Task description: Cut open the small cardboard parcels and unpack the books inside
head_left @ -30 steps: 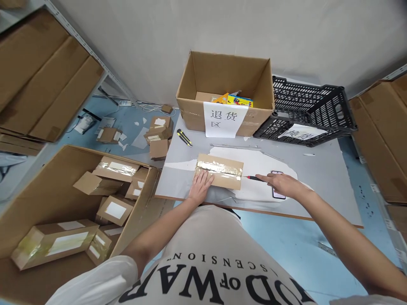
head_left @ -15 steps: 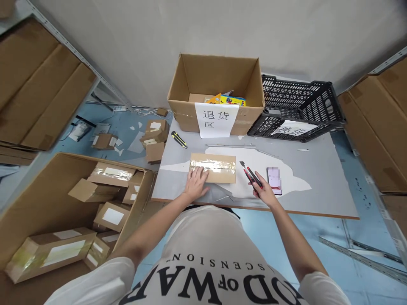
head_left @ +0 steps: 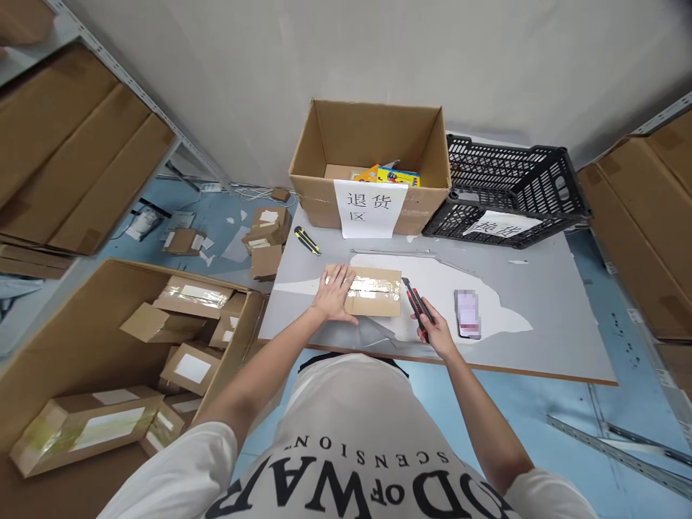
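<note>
A small cardboard box (head_left: 378,292) with clear tape along its top lies on the grey table (head_left: 562,317). My left hand (head_left: 334,293) rests spread on the box's left end, fingers apart. In my right hand (head_left: 432,324) is a red and black box cutter (head_left: 417,304), its tip close to the box's right edge. To the right of that hand, a phone (head_left: 468,314) lies flat with its screen lit. A second box cutter (head_left: 307,241), yellow and black, lies at the table's left side.
At the table's back stand an open carton (head_left: 318,194) with colourful packages inside and a black plastic crate (head_left: 573,198), each with a paper sign. A large carton (head_left: 238,346) of small boxes stands at left. More boxes (head_left: 267,261) are on the floor.
My right hand has brought the red and black box cutter left, up to the box's right edge. My left hand has shifted further onto the box top, its fingers spread.
</note>
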Motion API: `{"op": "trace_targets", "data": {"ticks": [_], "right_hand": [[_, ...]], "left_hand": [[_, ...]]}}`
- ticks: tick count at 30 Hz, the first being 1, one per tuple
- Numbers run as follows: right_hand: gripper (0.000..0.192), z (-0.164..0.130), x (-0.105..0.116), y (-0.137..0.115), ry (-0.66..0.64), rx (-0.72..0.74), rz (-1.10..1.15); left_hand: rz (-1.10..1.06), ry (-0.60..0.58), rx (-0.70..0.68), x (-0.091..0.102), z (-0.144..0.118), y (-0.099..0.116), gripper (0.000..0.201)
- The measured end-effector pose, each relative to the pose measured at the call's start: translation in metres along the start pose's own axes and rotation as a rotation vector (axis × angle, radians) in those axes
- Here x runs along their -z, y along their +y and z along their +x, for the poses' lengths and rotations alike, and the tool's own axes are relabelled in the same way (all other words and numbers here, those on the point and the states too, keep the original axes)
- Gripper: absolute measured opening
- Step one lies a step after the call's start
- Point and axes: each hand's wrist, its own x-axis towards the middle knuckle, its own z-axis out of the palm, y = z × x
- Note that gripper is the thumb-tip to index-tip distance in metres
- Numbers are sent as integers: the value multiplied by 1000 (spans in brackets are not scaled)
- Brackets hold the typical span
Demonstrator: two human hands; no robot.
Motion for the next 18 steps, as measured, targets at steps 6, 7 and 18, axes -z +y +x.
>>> {"op": "trace_targets", "data": {"ticks": [6, 7, 18], "right_hand": [[76, 1, 0, -4, -16, -25, 8], [76, 1, 1, -5, -21, -21, 7], [76, -3, 7, -6, -56, -40, -19]], "left_hand": [[-9, 6, 10, 1, 1, 1, 130], [-11, 5, 13, 1, 1, 1, 129], [-94, 14, 20, -3, 2, -2, 126]]}}
